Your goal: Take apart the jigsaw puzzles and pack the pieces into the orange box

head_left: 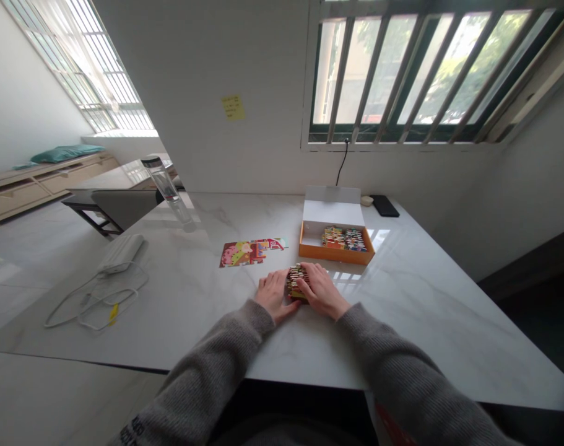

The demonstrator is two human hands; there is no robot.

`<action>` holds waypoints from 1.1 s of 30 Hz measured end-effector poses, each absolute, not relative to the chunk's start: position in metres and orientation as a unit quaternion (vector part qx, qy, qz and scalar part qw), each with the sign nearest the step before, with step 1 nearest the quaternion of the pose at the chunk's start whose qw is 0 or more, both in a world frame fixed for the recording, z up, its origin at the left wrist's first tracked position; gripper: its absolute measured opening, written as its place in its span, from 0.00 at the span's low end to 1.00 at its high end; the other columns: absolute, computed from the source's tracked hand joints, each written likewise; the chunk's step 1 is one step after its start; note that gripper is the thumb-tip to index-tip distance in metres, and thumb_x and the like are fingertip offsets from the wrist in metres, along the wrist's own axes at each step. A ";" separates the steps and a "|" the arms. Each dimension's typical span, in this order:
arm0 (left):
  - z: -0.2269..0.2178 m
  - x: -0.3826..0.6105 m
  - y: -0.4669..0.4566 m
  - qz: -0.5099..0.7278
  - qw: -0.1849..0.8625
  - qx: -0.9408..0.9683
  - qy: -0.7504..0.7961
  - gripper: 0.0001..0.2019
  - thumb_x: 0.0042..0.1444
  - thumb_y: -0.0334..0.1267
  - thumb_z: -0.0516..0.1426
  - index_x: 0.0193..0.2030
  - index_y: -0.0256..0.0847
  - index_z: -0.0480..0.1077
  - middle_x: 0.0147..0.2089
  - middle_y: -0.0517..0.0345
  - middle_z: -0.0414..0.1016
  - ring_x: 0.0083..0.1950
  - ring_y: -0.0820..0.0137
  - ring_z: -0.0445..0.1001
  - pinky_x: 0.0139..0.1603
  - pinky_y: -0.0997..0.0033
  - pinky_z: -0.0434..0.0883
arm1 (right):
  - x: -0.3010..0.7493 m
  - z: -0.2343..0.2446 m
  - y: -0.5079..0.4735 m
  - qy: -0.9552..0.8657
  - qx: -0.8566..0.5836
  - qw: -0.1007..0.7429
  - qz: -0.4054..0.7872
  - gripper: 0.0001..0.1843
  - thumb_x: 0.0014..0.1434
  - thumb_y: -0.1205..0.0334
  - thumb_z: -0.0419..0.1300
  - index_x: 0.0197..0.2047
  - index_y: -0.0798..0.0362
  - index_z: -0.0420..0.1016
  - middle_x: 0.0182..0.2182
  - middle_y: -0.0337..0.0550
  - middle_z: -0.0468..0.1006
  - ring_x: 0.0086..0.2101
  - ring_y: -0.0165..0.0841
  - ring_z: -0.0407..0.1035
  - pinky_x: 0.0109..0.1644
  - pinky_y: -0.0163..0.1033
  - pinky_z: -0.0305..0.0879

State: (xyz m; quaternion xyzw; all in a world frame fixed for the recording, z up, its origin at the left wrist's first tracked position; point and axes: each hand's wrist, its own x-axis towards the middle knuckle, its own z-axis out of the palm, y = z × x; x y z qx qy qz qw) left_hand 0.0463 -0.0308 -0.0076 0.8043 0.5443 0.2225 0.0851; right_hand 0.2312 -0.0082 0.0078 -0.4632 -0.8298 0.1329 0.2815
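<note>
Between my two hands stands a compact stack of jigsaw puzzle pieces (pixel 296 282) on the table, its edges facing up. My left hand (pixel 275 296) presses against the left side of the stack, fingers wrapped along it. On the other side my right hand (pixel 322 291) grips the stack, thumb and fingers over its right end. A partly assembled puzzle (pixel 247 253), pink, yellow and red, lies flat beyond my left hand. Past my right hand sits an orange box (pixel 332 253) with its white lid up, holding more upright rows of puzzle pieces (pixel 344 238).
The marble-patterned table (pixel 207 322) bears a water bottle (pixel 163 179) at the back left. A white power strip (pixel 121 253) with a looped cable (pixel 93 322) lies on the left. A black phone (pixel 384 205) rests at the back right, beside a small pale round object (pixel 366 201).
</note>
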 end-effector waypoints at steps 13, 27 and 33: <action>-0.011 -0.006 0.011 0.289 0.117 0.854 0.415 0.23 0.57 0.41 0.56 0.60 0.40 0.64 0.59 0.46 0.67 0.61 0.57 0.64 0.64 0.54 0.61 | 0.247 0.010 -0.001 -0.837 -0.428 0.259 0.222 0.33 0.57 0.53 0.65 0.62 0.54 0.61 0.55 0.54 0.71 0.55 0.46 0.65 0.60 0.52 0.59; 0.016 -0.151 0.091 0.022 0.053 0.875 0.481 0.28 0.44 0.30 0.57 0.56 0.35 0.70 0.61 0.41 0.68 0.61 0.53 0.68 0.64 0.55 0.63 | 0.248 0.011 -0.001 -0.836 -0.428 0.252 0.233 0.34 0.57 0.51 0.64 0.63 0.53 0.61 0.57 0.54 0.70 0.56 0.46 0.64 0.61 0.53 0.58; 0.036 -0.127 0.079 0.017 0.094 0.868 0.488 0.24 0.46 0.39 0.59 0.51 0.35 0.72 0.49 0.44 0.77 0.55 0.55 0.72 0.55 0.61 0.68 | 0.246 0.014 -0.002 -0.834 -0.433 0.248 0.234 0.34 0.57 0.52 0.64 0.63 0.52 0.61 0.57 0.53 0.70 0.57 0.46 0.64 0.61 0.53 0.58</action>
